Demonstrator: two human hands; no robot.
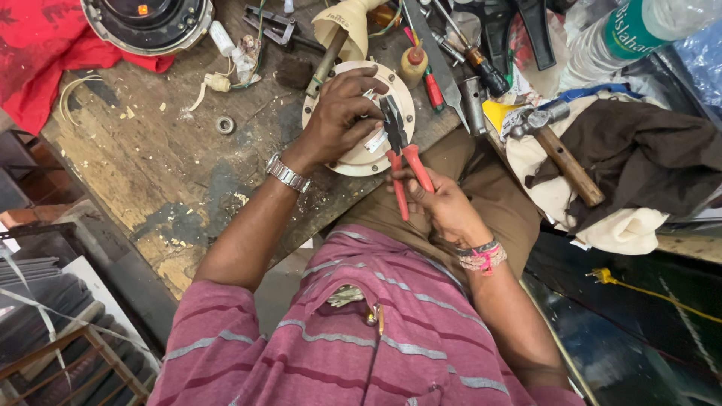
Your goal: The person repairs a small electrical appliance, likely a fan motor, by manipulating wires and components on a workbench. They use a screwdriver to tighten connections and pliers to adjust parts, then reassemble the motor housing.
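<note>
My left hand (340,113) presses down on a round cream-coloured housing (398,86) lying at the edge of the worn wooden workbench (150,150), fingers curled around small wires at its centre. My right hand (444,203) grips the red handles of a pair of pliers (402,154). The pliers' dark jaws point up at the wires under my left fingers. A metal watch sits on my left wrist, thread bands on my right.
A hammer (560,146) lies on cloth to the right. Screwdrivers (432,83), a small bottle (412,64), a round black motor part (147,22), a bearing (225,125), a red cloth (37,53) and a plastic bottle (639,30) crowd the bench. A yellow cable (647,289) lies below right.
</note>
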